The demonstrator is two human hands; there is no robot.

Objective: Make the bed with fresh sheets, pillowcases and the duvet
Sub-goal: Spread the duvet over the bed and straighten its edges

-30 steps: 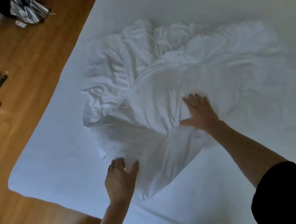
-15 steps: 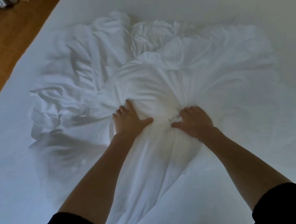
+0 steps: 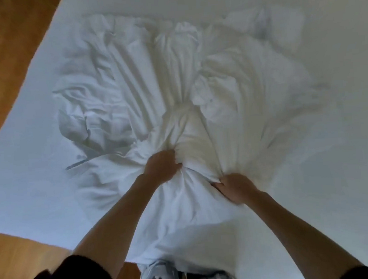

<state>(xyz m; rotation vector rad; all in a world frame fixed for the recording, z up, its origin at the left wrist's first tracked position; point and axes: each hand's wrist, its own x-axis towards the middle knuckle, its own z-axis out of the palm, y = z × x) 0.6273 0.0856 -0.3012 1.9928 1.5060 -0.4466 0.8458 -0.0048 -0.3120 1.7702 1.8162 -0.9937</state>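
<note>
A crumpled white duvet (image 3: 181,85) lies bunched in the middle of the bed, which is covered by a smooth white sheet (image 3: 29,189). The cloth is gathered into tight folds that fan out from my hands. My left hand (image 3: 162,166) is closed on a bunch of the duvet near the middle. My right hand (image 3: 236,188) grips the gathered cloth a little lower and to the right. A smooth tail of the duvet runs from between my hands down over the bed's near edge.
Wooden floor (image 3: 9,53) shows along the left side of the bed and at the near left corner. My legs in patterned trousers (image 3: 164,278) stand against the bed's near edge.
Both hands have closed into fists on the duvet and drawn it toward the near edge. The folds are tighter and the view has pulled back, showing the floor.
</note>
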